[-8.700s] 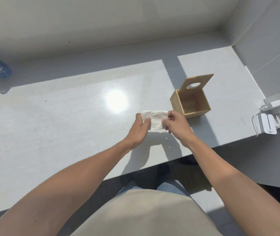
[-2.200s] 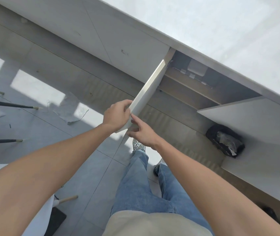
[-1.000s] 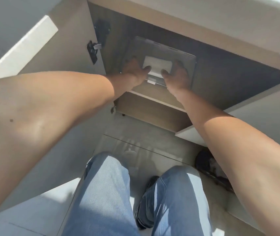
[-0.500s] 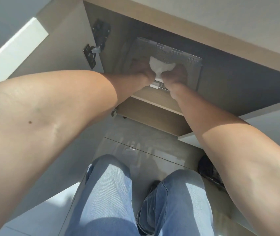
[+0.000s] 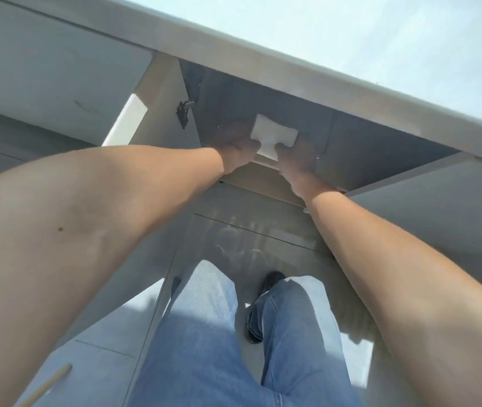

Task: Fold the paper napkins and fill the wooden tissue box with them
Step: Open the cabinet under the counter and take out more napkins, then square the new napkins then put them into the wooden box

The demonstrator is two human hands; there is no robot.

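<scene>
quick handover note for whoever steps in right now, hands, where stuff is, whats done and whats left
Left hand: shut on the left edge of the white napkin.
Right hand: shut on its right edge.
Where: both hands reach into the open cabinet under the countertop, holding the napkin above the shelf. The wooden tissue box is out of view.
Done: a napkin is in hand.
Left: bring it up to the counter, fold it, put it in the box, and likely repeat until the box is full.
</scene>
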